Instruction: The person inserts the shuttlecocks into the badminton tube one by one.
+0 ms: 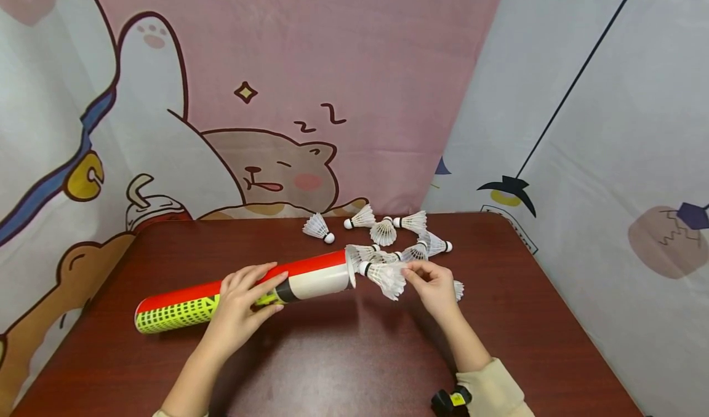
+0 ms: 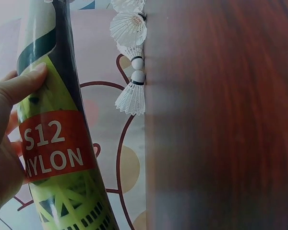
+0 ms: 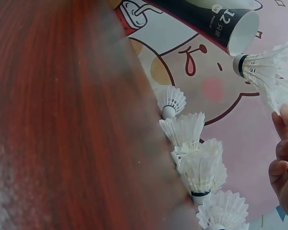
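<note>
My left hand [image 1: 242, 301] grips a long shuttlecock tube [image 1: 320, 280] round its middle, holding it tilted with the mouth end higher and to the right. Red, yellow-green, black and white cover the tube, and "S12" and "NYLON" show on its label [image 2: 53, 146] in the left wrist view. Between thumb and fingers, my right hand [image 1: 434, 286] pinches a white feather shuttlecock [image 1: 388, 279] by its skirt. That shuttlecock's cork base points left, just outside the tube's mouth [image 3: 244, 33]. In the right wrist view a small gap separates them.
Several white shuttlecocks lie scattered behind and beside my right hand, one [image 1: 318, 228] apart at the left of the group. The brown table [image 1: 343, 368] ends at a cartoon-printed cloth [image 1: 354, 85]. A black strap with a yellow mark [image 1: 451, 400] sits by my right sleeve.
</note>
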`<state>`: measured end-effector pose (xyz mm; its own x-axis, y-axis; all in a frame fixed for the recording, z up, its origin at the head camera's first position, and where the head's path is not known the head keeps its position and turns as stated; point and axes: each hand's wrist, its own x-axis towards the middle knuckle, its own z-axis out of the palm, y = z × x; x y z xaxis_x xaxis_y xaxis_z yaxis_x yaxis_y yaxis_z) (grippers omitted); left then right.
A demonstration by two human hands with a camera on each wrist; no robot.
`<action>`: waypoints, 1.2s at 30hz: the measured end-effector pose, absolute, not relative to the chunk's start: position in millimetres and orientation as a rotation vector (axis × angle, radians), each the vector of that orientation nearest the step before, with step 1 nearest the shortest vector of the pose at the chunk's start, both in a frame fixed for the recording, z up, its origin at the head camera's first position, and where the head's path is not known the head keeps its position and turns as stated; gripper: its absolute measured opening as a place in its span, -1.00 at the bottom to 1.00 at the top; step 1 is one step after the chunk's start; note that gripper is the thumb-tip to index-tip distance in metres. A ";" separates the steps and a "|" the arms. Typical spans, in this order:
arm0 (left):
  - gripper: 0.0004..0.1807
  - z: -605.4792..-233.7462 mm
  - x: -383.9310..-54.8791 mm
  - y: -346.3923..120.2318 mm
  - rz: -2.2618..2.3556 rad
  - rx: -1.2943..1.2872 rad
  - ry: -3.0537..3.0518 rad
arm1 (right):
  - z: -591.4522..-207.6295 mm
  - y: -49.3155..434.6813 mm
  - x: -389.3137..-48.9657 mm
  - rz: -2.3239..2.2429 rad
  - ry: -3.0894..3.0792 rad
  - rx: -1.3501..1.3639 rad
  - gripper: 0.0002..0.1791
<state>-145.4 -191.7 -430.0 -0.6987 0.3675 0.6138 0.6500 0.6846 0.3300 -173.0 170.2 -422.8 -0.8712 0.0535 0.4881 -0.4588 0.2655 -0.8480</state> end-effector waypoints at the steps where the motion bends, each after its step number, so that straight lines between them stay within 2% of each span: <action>1: -0.22 -430.0 -145.4 -191.8 -0.739 -0.783 -2.384 | -421.9 169.7 -173.1 1.641 -2.117 0.373 -0.95; 36: -0.23 -430.8 -145.4 -191.2 -0.735 -0.787 -2.386 | -408.0 143.7 -186.2 1.709 -2.112 0.616 -0.96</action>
